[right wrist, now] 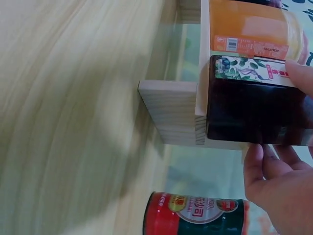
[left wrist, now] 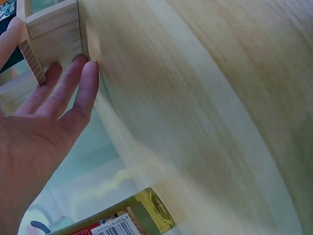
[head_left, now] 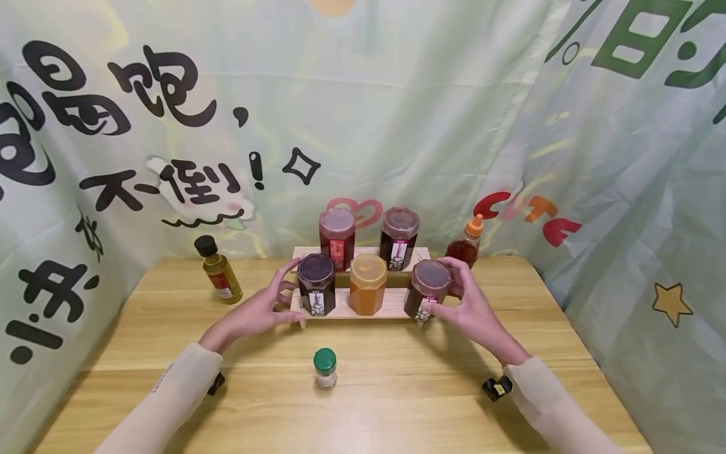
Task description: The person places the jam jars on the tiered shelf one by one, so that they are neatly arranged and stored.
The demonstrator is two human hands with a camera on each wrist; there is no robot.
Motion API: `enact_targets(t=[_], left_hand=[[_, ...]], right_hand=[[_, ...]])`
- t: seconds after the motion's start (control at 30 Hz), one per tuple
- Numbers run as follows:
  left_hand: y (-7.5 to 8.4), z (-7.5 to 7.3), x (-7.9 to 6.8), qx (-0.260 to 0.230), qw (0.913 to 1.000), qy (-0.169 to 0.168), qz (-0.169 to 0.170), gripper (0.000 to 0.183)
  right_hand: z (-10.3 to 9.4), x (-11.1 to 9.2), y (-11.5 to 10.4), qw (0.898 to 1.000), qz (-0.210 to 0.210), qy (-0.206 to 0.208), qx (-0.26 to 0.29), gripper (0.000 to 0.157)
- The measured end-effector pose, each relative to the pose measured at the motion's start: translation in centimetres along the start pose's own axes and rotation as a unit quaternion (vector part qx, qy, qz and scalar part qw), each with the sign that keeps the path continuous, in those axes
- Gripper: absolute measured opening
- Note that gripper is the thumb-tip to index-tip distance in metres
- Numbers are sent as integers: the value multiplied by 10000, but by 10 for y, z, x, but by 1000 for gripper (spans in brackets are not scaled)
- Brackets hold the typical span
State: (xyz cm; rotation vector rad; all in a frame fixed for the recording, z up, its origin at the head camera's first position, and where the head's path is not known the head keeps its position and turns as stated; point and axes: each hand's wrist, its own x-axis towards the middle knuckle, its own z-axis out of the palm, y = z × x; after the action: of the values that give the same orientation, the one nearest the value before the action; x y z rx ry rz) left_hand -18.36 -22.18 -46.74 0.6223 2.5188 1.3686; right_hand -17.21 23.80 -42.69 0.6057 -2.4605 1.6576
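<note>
A two-step wooden rack point(head_left: 363, 304) carries several capped jars. My right hand point(head_left: 469, 309) grips a dark jar point(head_left: 425, 296) at the right end of the lower step, thumb on its label and fingers on its far side. In the right wrist view, the base of this dark jar point(right wrist: 254, 110) is at the step board. At the rack's left end my left hand point(head_left: 263, 309) has its fingers spread, with fingertips right at the end board point(left wrist: 56, 36). Close to it stands another dark jar point(head_left: 316, 287). An amber jar point(head_left: 368, 287) stands between the two dark ones.
On the upper step stand a red jar point(head_left: 337, 239) and a dark jar point(head_left: 399, 239). An oil bottle point(head_left: 221, 277) is at the left, a sauce bottle with orange cap point(head_left: 465, 246) behind the right hand. A small green-capped shaker point(head_left: 326, 369) stands in front on the wooden table point(head_left: 397, 403).
</note>
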Motion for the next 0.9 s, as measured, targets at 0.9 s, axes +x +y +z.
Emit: enact_targets(t=[0.9], left_hand=[[-1, -1, -1, 17, 9999, 36, 152, 115]], right_hand=[[6, 10, 4, 9992, 105, -147, -354, 92]])
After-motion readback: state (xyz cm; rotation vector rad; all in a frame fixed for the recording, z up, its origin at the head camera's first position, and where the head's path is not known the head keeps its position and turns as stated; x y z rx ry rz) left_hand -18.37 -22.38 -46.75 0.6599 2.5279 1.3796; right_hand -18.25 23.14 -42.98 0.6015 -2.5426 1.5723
